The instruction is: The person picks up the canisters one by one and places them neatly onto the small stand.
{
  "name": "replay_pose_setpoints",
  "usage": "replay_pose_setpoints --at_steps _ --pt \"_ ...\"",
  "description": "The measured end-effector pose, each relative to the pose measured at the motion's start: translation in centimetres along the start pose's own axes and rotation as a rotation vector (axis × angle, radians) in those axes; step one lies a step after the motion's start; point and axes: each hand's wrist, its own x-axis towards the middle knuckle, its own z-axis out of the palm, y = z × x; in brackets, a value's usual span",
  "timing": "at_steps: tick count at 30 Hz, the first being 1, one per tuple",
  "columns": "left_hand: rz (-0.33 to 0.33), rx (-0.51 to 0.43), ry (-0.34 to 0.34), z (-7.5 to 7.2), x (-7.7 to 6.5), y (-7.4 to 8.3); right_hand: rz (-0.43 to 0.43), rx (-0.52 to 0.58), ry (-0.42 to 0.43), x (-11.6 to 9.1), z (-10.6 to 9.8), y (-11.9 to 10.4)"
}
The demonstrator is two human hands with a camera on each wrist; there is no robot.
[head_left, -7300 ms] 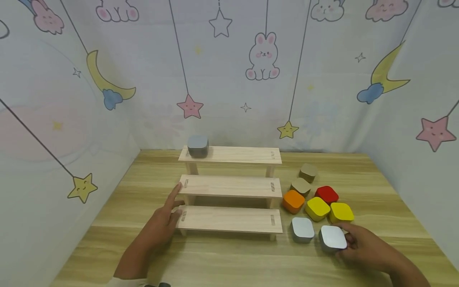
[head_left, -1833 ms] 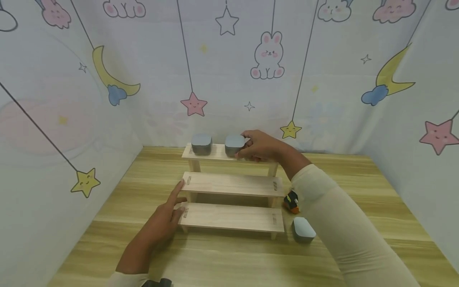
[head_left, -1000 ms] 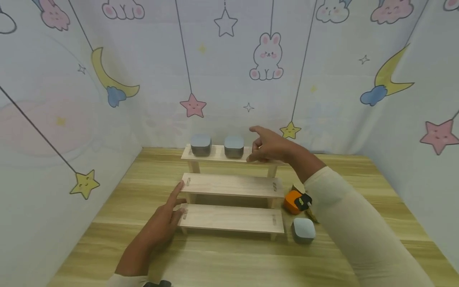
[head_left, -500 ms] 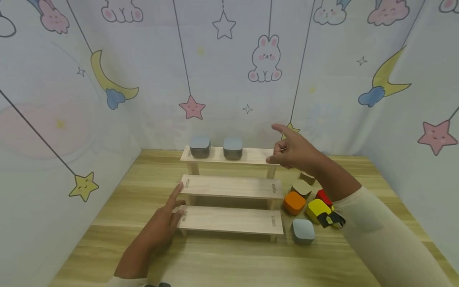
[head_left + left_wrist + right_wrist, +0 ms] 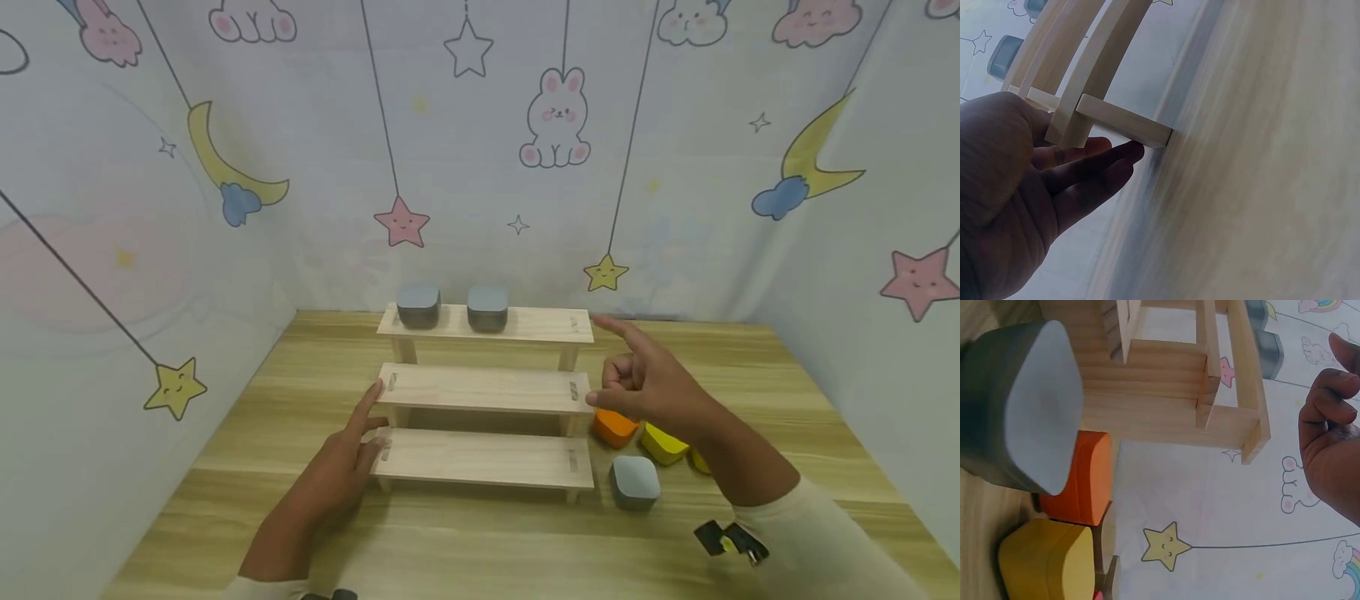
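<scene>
A three-step wooden shelf (image 5: 480, 387) stands mid-table in the head view. On its top step sit two grey rounded blocks, one at the left end (image 5: 418, 307) and the other (image 5: 487, 309) near the middle. My left hand (image 5: 337, 467) rests against the shelf's left end, fingers extended along the middle and bottom steps. Right of the shelf hovers my right hand (image 5: 652, 383), holding nothing, with index finger and thumb spread and the other fingers curled. A third grey block (image 5: 635, 482) lies on the table below it; in the right wrist view this block (image 5: 1041, 406) looms close.
An orange block (image 5: 617, 427) and a yellow block (image 5: 664, 442) lie behind the third grey block, partly covered by my right hand. Brown blocks (image 5: 1108, 540) show behind them in the right wrist view. Patterned cloth walls (image 5: 480, 167) enclose the wooden table (image 5: 480, 542).
My right hand set a grey block from the table on the top step, let go of it, then drew back rightward and down over the coloured blocks. My left hand stayed at the shelf's end.
</scene>
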Motion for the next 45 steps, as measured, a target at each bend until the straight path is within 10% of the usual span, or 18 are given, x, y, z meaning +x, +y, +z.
replay_pose_setpoints --at_steps 21,45 --pt "0.010 -0.021 0.005 -0.1 -0.1 -0.3 0.051 -0.020 -0.012 -6.8 0.8 5.1" --pt "-0.005 -0.001 -0.009 -0.1 0.0 0.1 0.119 0.002 -0.170 -8.9 -1.0 9.3"
